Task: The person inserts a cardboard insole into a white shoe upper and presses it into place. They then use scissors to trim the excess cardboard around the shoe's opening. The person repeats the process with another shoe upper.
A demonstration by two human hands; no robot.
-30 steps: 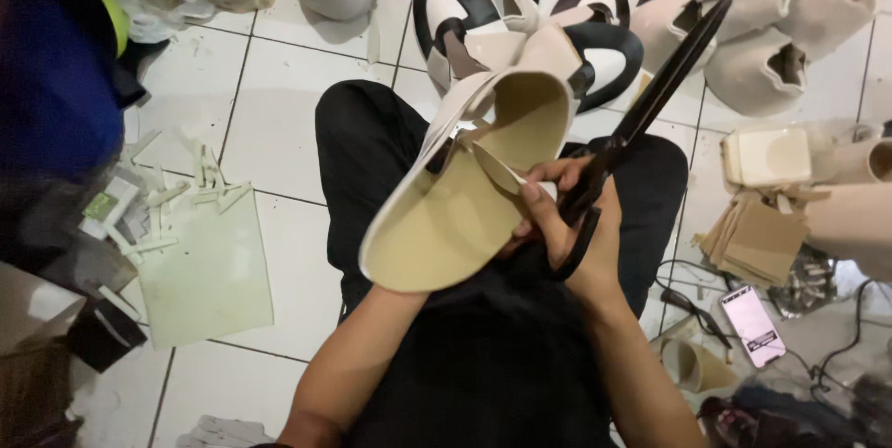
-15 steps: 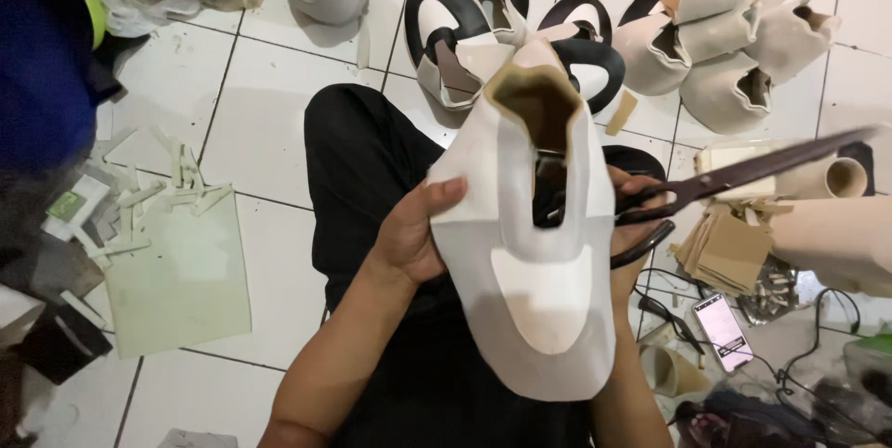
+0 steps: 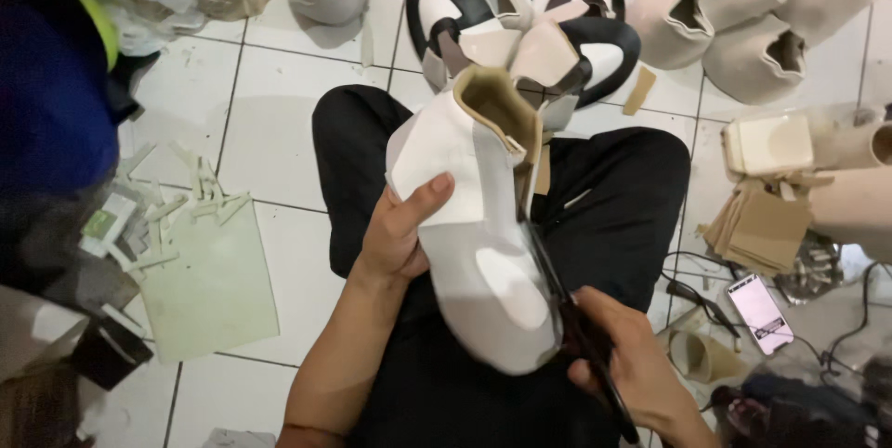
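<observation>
Over the lap, hands grip a smooth white shoe upper (image 3: 483, 253) and dark scissors (image 3: 576, 327).

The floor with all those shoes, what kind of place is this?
Probably a small shoemaking workshop: unfinished shoe uppers sit on the tiled floor, cut scraps lie about, and scissors trim a white shoe upper.

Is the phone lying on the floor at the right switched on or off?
On. The phone lies face up on the tile, its screen glowing pale pink.
</observation>
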